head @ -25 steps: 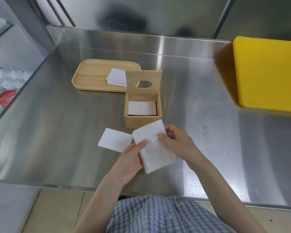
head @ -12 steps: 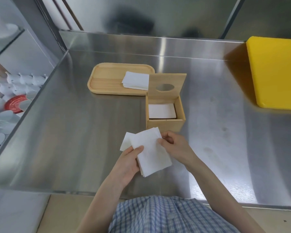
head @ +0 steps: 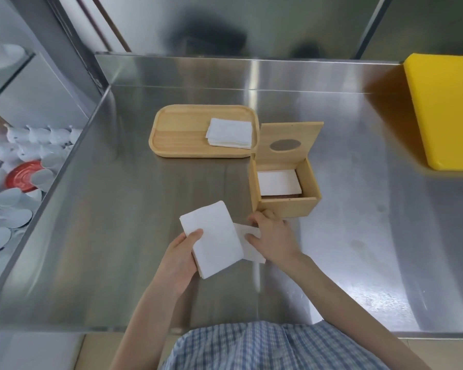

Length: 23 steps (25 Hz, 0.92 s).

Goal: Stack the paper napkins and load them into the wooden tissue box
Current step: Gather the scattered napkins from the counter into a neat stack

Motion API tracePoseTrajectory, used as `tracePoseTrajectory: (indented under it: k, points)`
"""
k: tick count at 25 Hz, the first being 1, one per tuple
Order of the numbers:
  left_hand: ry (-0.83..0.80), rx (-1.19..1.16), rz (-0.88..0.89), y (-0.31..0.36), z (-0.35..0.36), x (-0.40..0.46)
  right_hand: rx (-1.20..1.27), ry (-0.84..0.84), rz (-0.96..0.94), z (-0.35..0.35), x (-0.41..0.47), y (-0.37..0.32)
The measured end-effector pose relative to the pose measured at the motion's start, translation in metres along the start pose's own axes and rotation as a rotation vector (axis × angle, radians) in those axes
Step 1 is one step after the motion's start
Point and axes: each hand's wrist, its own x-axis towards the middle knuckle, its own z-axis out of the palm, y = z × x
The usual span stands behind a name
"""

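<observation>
On the steel counter (head: 118,222) the wooden tissue box (head: 289,208) stands lid-up for loading. Just before it the left hand (head: 179,263) grips the napkin stack (head: 214,236), thumb on top to square it; the right hand (head: 275,239) pinches a loose napkin (head: 251,253), likely to add.

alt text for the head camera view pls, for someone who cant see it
A person's left hand holds a stack of white paper napkins over a steel counter while the right hand touches a loose napkin beside it. Behind stand an open wooden tissue box with a white napkin inside and a wooden tray bearing another napkin pile.
</observation>
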Motion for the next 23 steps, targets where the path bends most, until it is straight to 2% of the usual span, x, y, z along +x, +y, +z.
tracePoseTrajectory:
  k: [5,11,17,20,23]
  points:
    - [0.004,0.005,-0.003,0.004,-0.011,0.003,-0.133,0.000,0.031,0.013,0.004,-0.005]
    - [0.009,-0.001,-0.022,0.003,-0.010,0.005,-0.040,-0.049,0.087,0.015,0.005,-0.003]
    - [0.009,-0.044,-0.010,-0.005,-0.011,0.002,0.216,-0.005,0.130,-0.002,-0.011,0.000]
    - [-0.020,-0.039,-0.006,-0.010,-0.010,0.004,0.325,0.094,0.093,-0.028,-0.023,-0.001]
    - [-0.055,-0.035,-0.015,-0.011,0.000,0.007,0.641,0.130,0.018,-0.052,-0.033,-0.014]
